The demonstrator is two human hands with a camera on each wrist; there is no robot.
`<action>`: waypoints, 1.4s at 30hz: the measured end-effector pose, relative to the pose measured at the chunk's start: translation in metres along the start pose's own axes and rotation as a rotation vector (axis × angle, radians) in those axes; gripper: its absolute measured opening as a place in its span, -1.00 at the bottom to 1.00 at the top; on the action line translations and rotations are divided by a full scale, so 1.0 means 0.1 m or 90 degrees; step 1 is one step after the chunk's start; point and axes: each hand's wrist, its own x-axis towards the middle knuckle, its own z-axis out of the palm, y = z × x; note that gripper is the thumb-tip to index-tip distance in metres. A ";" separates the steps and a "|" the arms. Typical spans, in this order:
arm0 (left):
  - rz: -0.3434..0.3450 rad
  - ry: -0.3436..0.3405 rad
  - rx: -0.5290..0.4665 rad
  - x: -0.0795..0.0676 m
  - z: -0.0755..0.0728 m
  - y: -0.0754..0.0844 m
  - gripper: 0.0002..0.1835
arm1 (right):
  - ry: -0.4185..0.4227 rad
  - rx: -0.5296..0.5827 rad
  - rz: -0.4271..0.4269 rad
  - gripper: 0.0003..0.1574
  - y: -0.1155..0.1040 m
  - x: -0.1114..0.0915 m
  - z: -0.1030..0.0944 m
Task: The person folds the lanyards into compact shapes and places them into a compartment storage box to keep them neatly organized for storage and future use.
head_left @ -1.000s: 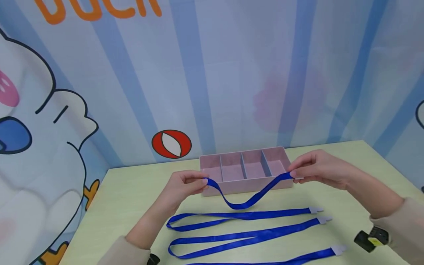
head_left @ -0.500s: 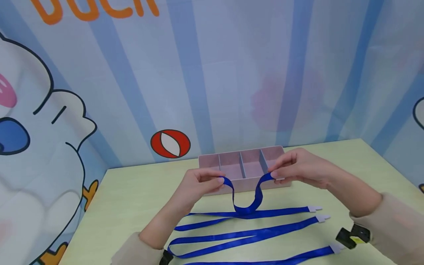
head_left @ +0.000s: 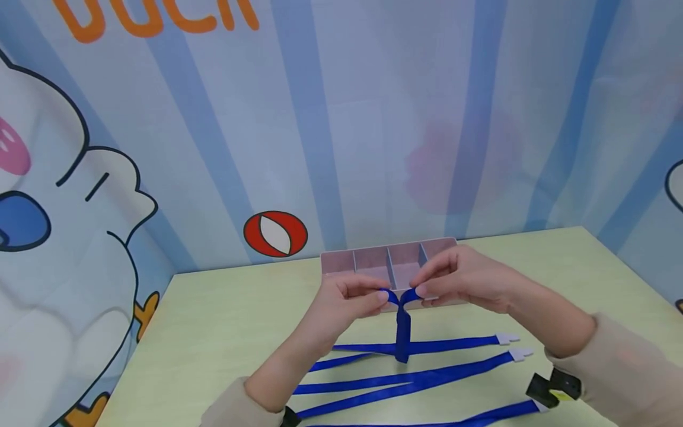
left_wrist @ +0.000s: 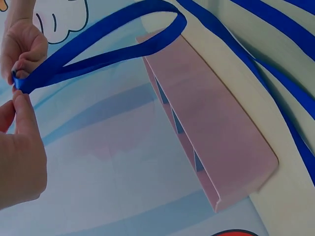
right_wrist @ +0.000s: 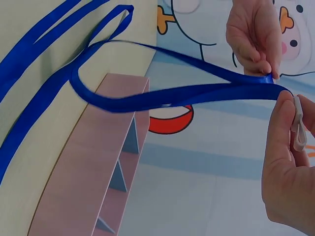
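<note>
A blue lanyard (head_left: 402, 338) hangs in a narrow loop between my two hands, above the table and in front of the pink box. My left hand (head_left: 349, 305) pinches one end of it between thumb and fingers. At the other end my right hand (head_left: 469, 279) pinches the strap beside its white plastic clip (right_wrist: 299, 125), which shows in the right wrist view. The hands are close together, with a small gap between the fingertips. In the left wrist view the lanyard loop (left_wrist: 108, 29) stretches out from the fingers.
Several more blue lanyards (head_left: 459, 375) lie on the pale table (head_left: 224, 320), white clips (head_left: 520, 354) to the right. Behind the hands stands a pink box (head_left: 338, 264) with grey-blue dividers. A printed cloth backdrop (head_left: 373, 118) rises behind the table.
Both hands have come toward each other, the left moving right and the right moving left. The held strap has gone from a shallow sag to a narrow hanging fold.
</note>
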 end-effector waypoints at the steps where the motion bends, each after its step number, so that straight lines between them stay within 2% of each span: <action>1: 0.000 -0.003 0.000 0.00 0.01 -0.01 -0.75 | -0.005 0.003 -0.002 -0.82 0.00 0.01 0.01; 10: -0.028 -0.022 -0.023 -0.03 0.13 0.00 -0.73 | -0.019 -0.001 -0.007 -0.76 0.01 0.05 0.11; 14: -0.043 -0.017 -0.016 -0.05 0.16 0.01 -0.72 | -0.024 -0.006 -0.009 -0.76 0.02 0.07 0.13; 19: -0.063 -0.004 -0.017 -0.06 0.19 0.00 -0.70 | -0.014 -0.014 0.003 -0.64 0.00 0.07 0.14; 23: -0.073 0.001 -0.041 -0.05 0.20 -0.03 -0.67 | -0.019 0.019 0.015 -0.60 -0.01 0.06 0.14; 28: -0.076 0.010 -0.071 -0.04 0.21 -0.05 -0.64 | -0.034 0.064 0.010 -0.64 0.00 0.08 0.14; 37: -0.089 0.066 -0.089 -0.04 0.20 -0.05 -0.69 | -0.011 0.056 -0.004 -0.61 0.02 0.12 0.18; 42: -0.068 0.086 -0.091 -0.05 0.18 -0.03 -0.68 | 0.051 -0.019 -0.037 -0.64 0.11 0.12 0.19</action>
